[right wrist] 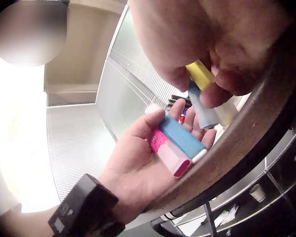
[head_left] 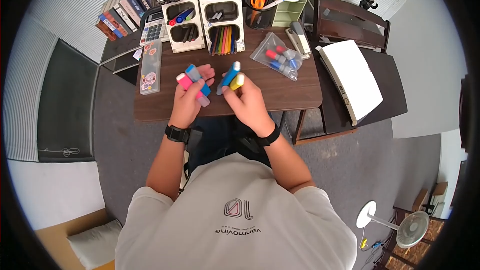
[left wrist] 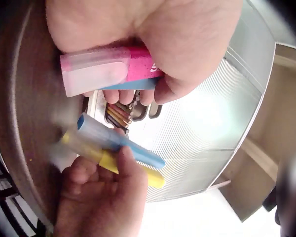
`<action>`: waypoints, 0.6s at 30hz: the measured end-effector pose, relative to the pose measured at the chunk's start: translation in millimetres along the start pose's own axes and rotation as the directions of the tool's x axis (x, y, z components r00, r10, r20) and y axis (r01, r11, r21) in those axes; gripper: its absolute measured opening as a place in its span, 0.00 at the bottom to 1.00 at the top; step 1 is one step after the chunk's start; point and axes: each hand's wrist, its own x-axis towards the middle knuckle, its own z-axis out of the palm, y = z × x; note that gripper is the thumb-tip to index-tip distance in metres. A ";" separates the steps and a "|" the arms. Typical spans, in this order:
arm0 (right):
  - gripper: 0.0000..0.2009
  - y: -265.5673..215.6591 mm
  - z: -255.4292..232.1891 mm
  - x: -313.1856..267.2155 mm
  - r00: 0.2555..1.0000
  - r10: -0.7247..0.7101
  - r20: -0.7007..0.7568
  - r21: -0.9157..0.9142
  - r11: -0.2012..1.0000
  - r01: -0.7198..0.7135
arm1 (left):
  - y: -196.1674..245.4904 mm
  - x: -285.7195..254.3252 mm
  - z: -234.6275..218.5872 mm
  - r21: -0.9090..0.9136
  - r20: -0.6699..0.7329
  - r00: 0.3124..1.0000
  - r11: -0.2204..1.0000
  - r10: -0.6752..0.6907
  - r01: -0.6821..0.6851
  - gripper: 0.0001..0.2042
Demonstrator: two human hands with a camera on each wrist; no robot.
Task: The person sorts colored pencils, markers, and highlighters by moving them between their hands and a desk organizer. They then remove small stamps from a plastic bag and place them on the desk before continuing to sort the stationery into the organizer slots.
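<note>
My left hand grips a pink highlighter and a blue highlighter, which lie side by side, the thumb over them; both have clear caps. Across a small gap, my right hand pinches a second blue highlighter together with a yellow highlighter between thumb and fingers. These two run nearly parallel, their see-through caps pointing toward the table edge in the left wrist view. Both hands are over the front part of the brown table.
Behind the hands stand two white organizers with pens and colored pencils. To the right lie a zip bag of red and blue markers and a stapler. A clear pencil case is on the left. A black mesh pen cup holds orange scissors.
</note>
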 end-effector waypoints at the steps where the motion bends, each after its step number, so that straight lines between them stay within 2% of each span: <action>1: 0.14 4.6 -0.8 0.5 1.000 -0.002 0.003 0.003 1.000 0.002 | -0.5 0.0 -3.3 -0.083 -0.078 0.997 0.996 0.005 -0.012 0.23; 2: 0.14 10.2 -0.7 1.1 0.999 0.044 0.003 0.077 0.996 -0.044 | -1.5 0.4 -6.2 -0.136 -0.121 0.993 0.991 0.005 -0.021 0.22; 4: 0.15 6.1 -3.2 0.7 0.990 0.137 0.023 0.182 0.973 -0.139 | -1.0 1.8 -9.9 -0.184 -0.120 0.993 0.983 0.005 -0.027 0.23; 8: 0.16 8.9 -2.9 0.2 0.994 0.100 0.050 0.137 0.985 -0.106 | 3.0 2.8 -5.0 -0.256 -0.100 0.995 0.966 0.001 -0.026 0.26; 9: 0.16 6.5 -1.6 -0.4 0.998 0.041 0.038 0.077 0.996 -0.044 | 3.4 3.2 -3.0 -0.256 -0.099 0.995 0.966 -0.001 -0.024 0.26; 10: 0.16 4.5 -0.9 -0.7 0.999 -0.019 0.031 0.015 1.000 0.018 | 3.6 3.0 -0.8 -0.204 -0.099 0.995 0.978 0.016 -0.036 0.28; 15: 0.17 -3.6 -1.8 -0.3 0.996 0.007 0.094 -0.053 0.999 -0.002 | 6.1 -1.6 7.3 -0.073 -0.087 0.996 0.997 0.018 -0.025 0.31; 17: 0.18 -7.1 -1.8 2.3 0.993 0.007 0.117 -0.094 0.996 0.004 | 5.5 -4.6 9.4 0.073 -0.025 0.999 0.997 0.021 -0.019 0.31; 18: 0.19 -7.6 -0.6 2.9 0.988 -0.055 0.143 -0.159 0.984 0.078 | 9.4 -7.3 12.2 0.184 -0.036 0.998 0.982 -0.044 0.050 0.30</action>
